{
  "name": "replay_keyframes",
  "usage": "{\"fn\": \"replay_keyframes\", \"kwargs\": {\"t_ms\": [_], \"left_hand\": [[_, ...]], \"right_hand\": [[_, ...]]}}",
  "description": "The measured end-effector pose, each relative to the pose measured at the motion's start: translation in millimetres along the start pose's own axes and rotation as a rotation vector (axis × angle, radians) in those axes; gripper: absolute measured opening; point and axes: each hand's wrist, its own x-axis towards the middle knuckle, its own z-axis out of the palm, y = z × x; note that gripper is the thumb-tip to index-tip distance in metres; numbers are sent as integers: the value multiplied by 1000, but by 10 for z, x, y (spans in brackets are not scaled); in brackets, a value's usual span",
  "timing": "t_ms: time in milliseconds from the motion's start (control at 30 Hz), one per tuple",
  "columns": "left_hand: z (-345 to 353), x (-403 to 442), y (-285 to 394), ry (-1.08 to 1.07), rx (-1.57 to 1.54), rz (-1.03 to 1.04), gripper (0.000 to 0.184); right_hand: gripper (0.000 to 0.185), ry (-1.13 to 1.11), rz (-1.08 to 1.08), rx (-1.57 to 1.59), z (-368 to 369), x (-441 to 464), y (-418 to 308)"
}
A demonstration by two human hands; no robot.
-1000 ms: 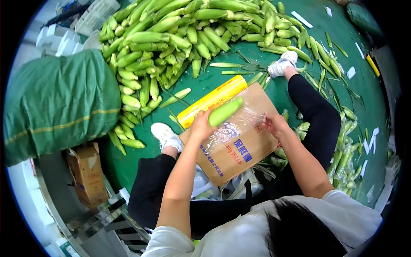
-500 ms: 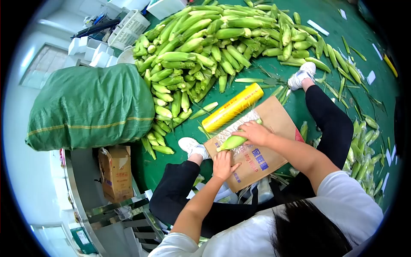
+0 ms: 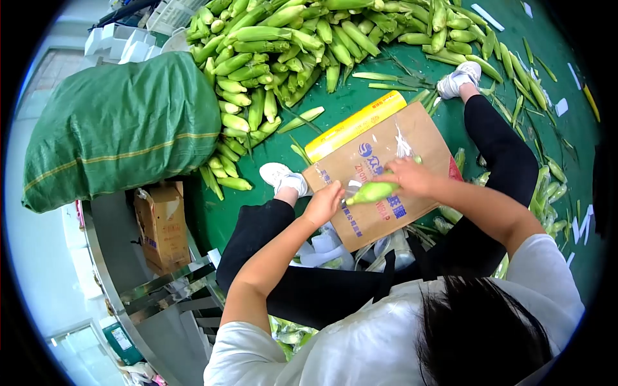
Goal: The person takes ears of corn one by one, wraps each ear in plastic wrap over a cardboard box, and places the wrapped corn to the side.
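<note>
An ear of corn (image 3: 373, 192) in pale green husk lies over the printed cardboard (image 3: 347, 168), its tip toward the left. My right hand (image 3: 409, 177) is wrapped round its right end. At the tip, the fingers of my left hand (image 3: 325, 203) are pinched together on what looks like clear plastic film. Along the cardboard's upper edge rests a yellow roll of film (image 3: 355, 126). A white tangle of film (image 3: 403, 143) shows on the cardboard above my right hand.
Unwrapped corn (image 3: 277, 51) is heaped at the top on the green floor. A green sack (image 3: 122, 128) bulges at the left, with a cardboard box (image 3: 162, 226) below it. Bagged corn (image 3: 547, 199) lies at the right. My legs and white shoes flank the cardboard.
The corn was bare in my left hand, then lay on film under both hands. Now my right hand grips it, raised off the cardboard, and my left hand pinches film at its tip.
</note>
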Motion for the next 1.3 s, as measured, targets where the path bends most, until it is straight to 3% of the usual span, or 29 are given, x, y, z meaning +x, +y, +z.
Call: {"fn": "replay_keyframes", "kwargs": {"t_ms": [33, 133, 200, 267, 300, 333, 400, 433, 533, 667, 733, 767, 800, 867, 900, 967, 1000, 1033, 1100, 1133, 1200, 1267, 1300], "left_hand": [[73, 91, -49, -78, 6, 11, 14], [244, 492, -276, -187, 119, 118, 20], [311, 799, -481, -238, 318, 88, 32], [-315, 1119, -130, -175, 526, -90, 52], [-491, 1163, -196, -28, 525, -226, 60], [-679, 1228, -243, 123, 522, -353, 68], [-1021, 1255, -318, 275, 235, -510, 64], [-1097, 1238, -406, 332, 229, -520, 61], [-973, 1315, -513, 387, 188, -421, 47], [-558, 1670, -226, 298, -192, -244, 35], [-241, 1827, -218, 208, -169, -85, 37], [-87, 1860, -195, 131, -135, 82, 39], [181, 1859, -234, -11, 7, 74, 43], [555, 1759, -166, -254, 49, -9, 48], [684, 1677, -106, -191, 169, 47, 49], [763, 1582, 7, -35, 426, 164, 51], [660, 1615, 74, -34, 487, 193, 53], [676, 1540, 119, -39, 531, 211, 54], [739, 1548, 165, 9, 584, 249, 57], [798, 1516, 160, 58, 596, 264, 59], [1012, 1194, 184, 70, 565, 283, 59], [1210, 1077, 253, 99, 500, 299, 57], [1134, 1012, 513, -312, 437, 119, 60]], "right_hand": [[64, -15, -22, 64, 109, -29, -16], [61, 373, -83, -77, 302, 118, -120], [65, 402, 79, -139, 253, 520, -24], [61, 493, 191, -108, 103, 1077, 210], [58, 724, 137, -246, 21, 1321, 353], [57, 625, 147, -183, -202, 1413, 324], [56, 416, 174, -38, -523, 1490, 206], [59, 326, 198, -149, -411, 1408, 19], [58, 657, -48, -408, -75, 1160, -24], [68, 198, 134, -148, -139, 1334, 36], [70, 12, 104, -125, -371, 1176, 31], [72, 79, 83, -24, -306, 1057, 39], [76, -123, 175, 93, -268, 1003, 56], [82, -145, 15, 224, -35, 872, 159], [87, -191, -65, 423, -22, 832, 220], [92, -561, -163, 520, 442, 868, 423], [94, -758, -342, 241, 575, 657, 87], [92, -965, -434, 512, 663, 514, -82], [90, -1027, -180, 739, 456, 110, -396], [85, -1355, 89, 1137, 210, -85, -549], [79, -1305, 219, 1500, -150, -644, -725], [75, -730, 134, 1185, -611, -1345, -858], [79, -557, 190, 1338, -709, -1765, -815]]}}
